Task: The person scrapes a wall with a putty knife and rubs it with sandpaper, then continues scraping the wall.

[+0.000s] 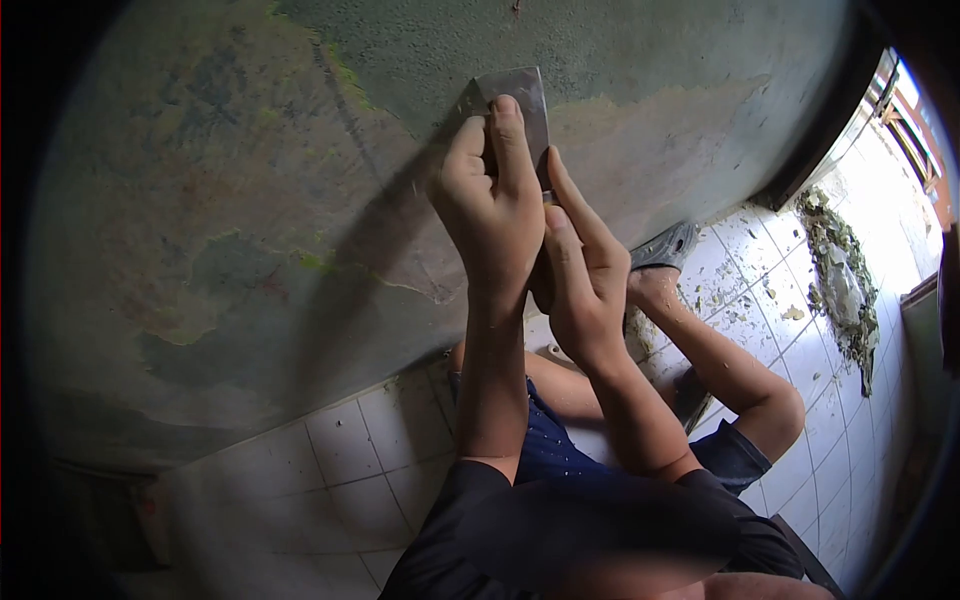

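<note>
Both hands, left hand [492, 205] and right hand [578, 275], grip a scraper [525, 105] pressed on the peeling wall [230, 200]; scraping is underway, next needs a firm push.

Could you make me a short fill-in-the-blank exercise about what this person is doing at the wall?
1. Both hands press a flat metal ____ against the wall.
2. The left hand lies ____ the right hand on the tool.
3. The floor is covered in white ____.
4. Paint flakes lie in a ____ near the doorway.

Missing words: scraper; above; tiles; pile
</note>
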`<act>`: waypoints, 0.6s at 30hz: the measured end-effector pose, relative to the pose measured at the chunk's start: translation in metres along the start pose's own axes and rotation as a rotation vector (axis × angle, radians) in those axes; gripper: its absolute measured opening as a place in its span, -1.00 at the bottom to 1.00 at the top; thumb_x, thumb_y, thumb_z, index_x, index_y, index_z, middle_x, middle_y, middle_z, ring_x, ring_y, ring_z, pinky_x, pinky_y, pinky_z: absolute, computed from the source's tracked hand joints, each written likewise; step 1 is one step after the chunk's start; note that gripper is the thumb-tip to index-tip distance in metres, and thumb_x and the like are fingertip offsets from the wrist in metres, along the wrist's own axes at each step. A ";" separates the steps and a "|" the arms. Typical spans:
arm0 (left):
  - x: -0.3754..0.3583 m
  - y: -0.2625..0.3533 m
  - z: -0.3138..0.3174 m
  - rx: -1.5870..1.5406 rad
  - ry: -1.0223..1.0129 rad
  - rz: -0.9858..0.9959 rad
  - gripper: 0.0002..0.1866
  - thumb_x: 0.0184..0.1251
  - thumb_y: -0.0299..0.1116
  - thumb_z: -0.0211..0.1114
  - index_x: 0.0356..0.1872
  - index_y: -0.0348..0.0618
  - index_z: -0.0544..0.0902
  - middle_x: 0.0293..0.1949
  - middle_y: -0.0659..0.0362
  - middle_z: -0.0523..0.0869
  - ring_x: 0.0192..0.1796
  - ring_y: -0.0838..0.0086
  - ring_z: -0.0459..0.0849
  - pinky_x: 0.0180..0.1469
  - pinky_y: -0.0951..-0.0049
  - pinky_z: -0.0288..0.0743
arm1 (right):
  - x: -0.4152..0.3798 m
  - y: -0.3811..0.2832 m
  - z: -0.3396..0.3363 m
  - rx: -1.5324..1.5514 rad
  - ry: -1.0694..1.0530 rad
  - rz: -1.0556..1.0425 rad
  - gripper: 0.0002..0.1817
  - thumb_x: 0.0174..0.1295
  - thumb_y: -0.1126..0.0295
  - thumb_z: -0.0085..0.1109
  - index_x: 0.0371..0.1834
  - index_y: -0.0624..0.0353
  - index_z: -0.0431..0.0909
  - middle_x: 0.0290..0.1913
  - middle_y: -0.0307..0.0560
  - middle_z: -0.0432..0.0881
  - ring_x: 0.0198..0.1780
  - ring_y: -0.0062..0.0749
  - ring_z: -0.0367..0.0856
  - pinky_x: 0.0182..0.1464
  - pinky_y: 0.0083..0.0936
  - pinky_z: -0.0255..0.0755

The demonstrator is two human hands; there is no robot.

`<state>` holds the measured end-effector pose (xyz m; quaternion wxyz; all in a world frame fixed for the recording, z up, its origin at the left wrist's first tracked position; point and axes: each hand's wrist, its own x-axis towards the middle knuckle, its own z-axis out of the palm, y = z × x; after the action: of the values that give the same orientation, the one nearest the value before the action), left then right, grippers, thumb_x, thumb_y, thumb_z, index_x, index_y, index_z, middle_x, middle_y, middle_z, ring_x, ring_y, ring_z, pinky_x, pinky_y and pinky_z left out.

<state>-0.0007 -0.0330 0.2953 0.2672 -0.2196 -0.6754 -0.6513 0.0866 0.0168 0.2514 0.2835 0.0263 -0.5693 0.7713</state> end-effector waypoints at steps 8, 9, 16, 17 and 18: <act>-0.035 -0.015 -0.010 0.074 0.030 -0.098 -0.56 0.63 -0.24 0.21 -0.45 -0.40 0.58 -0.60 0.22 0.55 -0.46 0.64 0.45 -0.42 0.45 0.35 | -0.026 0.018 -0.008 0.031 -0.004 0.107 -0.45 0.62 0.41 -0.03 0.62 0.30 0.25 -0.24 -0.43 0.50 -0.34 -0.82 0.27 -0.29 -0.79 0.22; -0.028 -0.016 -0.004 0.073 0.090 0.002 -0.53 0.62 -0.23 0.22 -0.51 -0.38 0.54 -0.64 0.25 0.51 -0.50 0.67 0.38 -0.46 0.45 0.27 | -0.025 0.016 -0.006 0.028 -0.003 0.113 -0.45 0.62 0.41 -0.03 0.62 0.30 0.25 -0.24 -0.43 0.50 -0.34 -0.82 0.27 -0.29 -0.79 0.22; -0.024 -0.007 -0.007 0.081 0.058 -0.049 -0.52 0.62 -0.24 0.22 -0.55 -0.37 0.49 -0.66 0.31 0.41 -0.51 0.68 0.30 -0.49 0.43 0.21 | -0.018 0.008 -0.001 0.042 -0.021 0.066 -0.45 0.62 0.44 -0.04 0.63 0.30 0.23 -0.15 -0.37 0.56 -0.28 -0.79 0.34 -0.21 -0.80 0.28; -0.019 -0.007 -0.005 0.074 0.067 -0.039 -0.52 0.62 -0.24 0.22 -0.55 -0.37 0.49 -0.66 0.31 0.41 -0.51 0.68 0.30 -0.49 0.43 0.21 | -0.015 0.006 -0.001 0.025 -0.034 0.035 -0.45 0.61 0.44 -0.04 0.63 0.31 0.23 -0.15 -0.36 0.56 -0.28 -0.79 0.35 -0.20 -0.80 0.29; -0.013 -0.001 -0.005 0.061 0.062 -0.053 -0.52 0.62 -0.24 0.22 -0.55 -0.37 0.50 -0.66 0.30 0.42 -0.51 0.67 0.31 -0.49 0.43 0.22 | -0.016 0.002 0.000 0.007 -0.035 0.021 -0.44 0.61 0.45 -0.04 0.62 0.31 0.23 -0.15 -0.36 0.57 -0.28 -0.79 0.36 -0.20 -0.80 0.29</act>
<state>0.0091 -0.0371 0.2859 0.2771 -0.1731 -0.6919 -0.6438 0.0994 0.0098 0.2433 0.2650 0.0349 -0.5717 0.7757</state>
